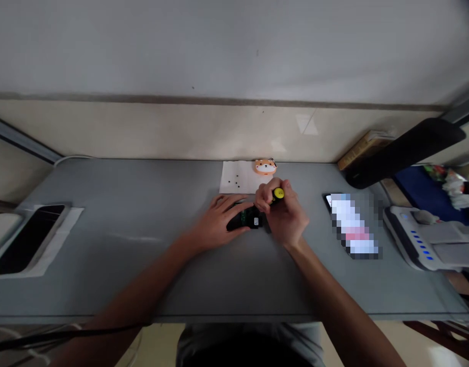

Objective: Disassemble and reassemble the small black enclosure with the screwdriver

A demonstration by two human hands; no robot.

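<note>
My left hand (223, 220) rests on the table, its fingers along the far side and its thumb along the near side of a small black device (245, 218) with a green circuit-board part and a white label. This hand grips the device and covers its left end. My right hand (285, 214) is closed around a screwdriver (279, 193) with a yellow-capped, dark handle, held over the device's right end. The screwdriver's shaft and tip are hidden. Just beyond, a white paper (228, 171) carries several tiny dark pieces, probably screws, though too small to be sure.
An orange animal-faced case (265, 166) sits on the paper's right side. To the right lie a lit phone (352, 227), a white power strip (419, 237) and a black cylinder (406, 153). A dark-screened phone (30, 237) lies at the left. Behind the table (142, 275) rises a wall.
</note>
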